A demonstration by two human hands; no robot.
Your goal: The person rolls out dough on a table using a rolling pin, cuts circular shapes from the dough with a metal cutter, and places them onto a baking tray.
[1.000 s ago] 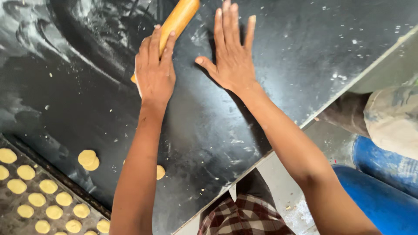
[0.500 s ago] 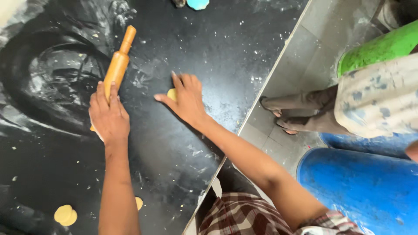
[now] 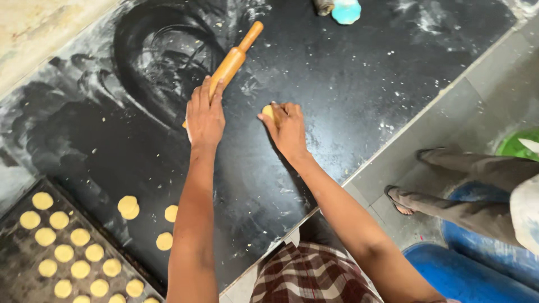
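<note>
Two bare hands work on a dark, flour-dusted table (image 3: 348, 84). Nearest the camera, below and left of the left forearm, a dark tray (image 3: 17, 280) carries rows of small yellow dough rounds (image 3: 80, 269). Just beyond its edge, four more loose rounds (image 3: 128, 206) lie on the table, all beside the left forearm and well short of the hand itself. The left hand (image 3: 204, 115) lies palm down with its fingers close together, pressing on the near end of a wooden rolling pin (image 3: 233, 59); the pin runs away from the fingertips, up and to the right, its far handle free. The right hand (image 3: 287, 128), just right of the left, curls its fingers and thumb around a small dough ball (image 3: 269, 111), which shows at the fingertips, touching the table. Farthest off, beyond the right hand, a light blue object (image 3: 345, 10) sits near the table's far edge. Right of the right arm, another person's sandalled feet (image 3: 400, 200) stand on the tiled floor (image 3: 494, 84).
</note>
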